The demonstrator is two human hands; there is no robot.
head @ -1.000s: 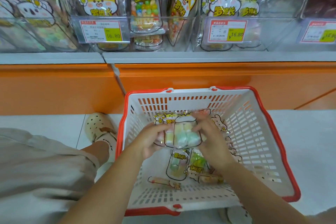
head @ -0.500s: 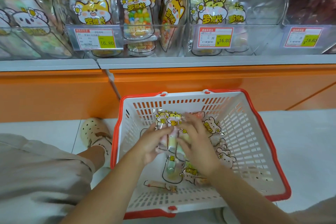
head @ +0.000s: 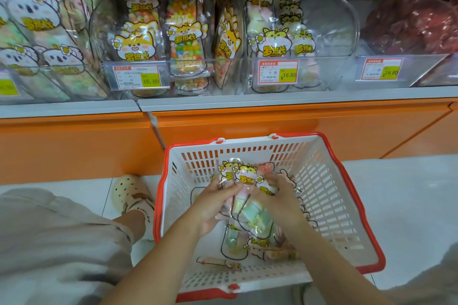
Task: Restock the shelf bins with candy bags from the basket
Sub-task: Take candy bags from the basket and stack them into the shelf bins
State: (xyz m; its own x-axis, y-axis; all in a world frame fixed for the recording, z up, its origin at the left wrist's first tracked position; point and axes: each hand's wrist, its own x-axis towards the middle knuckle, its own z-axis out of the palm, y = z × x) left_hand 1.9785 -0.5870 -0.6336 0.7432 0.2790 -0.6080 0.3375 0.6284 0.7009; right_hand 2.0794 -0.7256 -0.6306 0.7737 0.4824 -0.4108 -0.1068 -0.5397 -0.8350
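Observation:
A white basket with a red rim [head: 329,195] stands on the floor below the shelf. Inside it both hands clasp a bunch of clear candy bags [head: 247,181] with yellow cartoon labels and pastel sweets. My left hand [head: 213,203] grips the bunch from the left, my right hand [head: 277,202] from the right. More candy bags [head: 238,245] lie on the basket floor under my hands. Above, a clear shelf bin [head: 327,20] holds a few matching pastel bags at its left side.
Neighbouring clear bins [head: 173,32] are packed with other candy bags, with price tags [head: 278,71] on their fronts. An orange shelf base [head: 74,146] runs behind the basket. My foot in a cream clog [head: 128,193] rests left of the basket on the white floor.
Both hands have gathered more bags into one bunch and hold it slightly higher in the basket. The camera has tilted up, showing more of the shelf bins.

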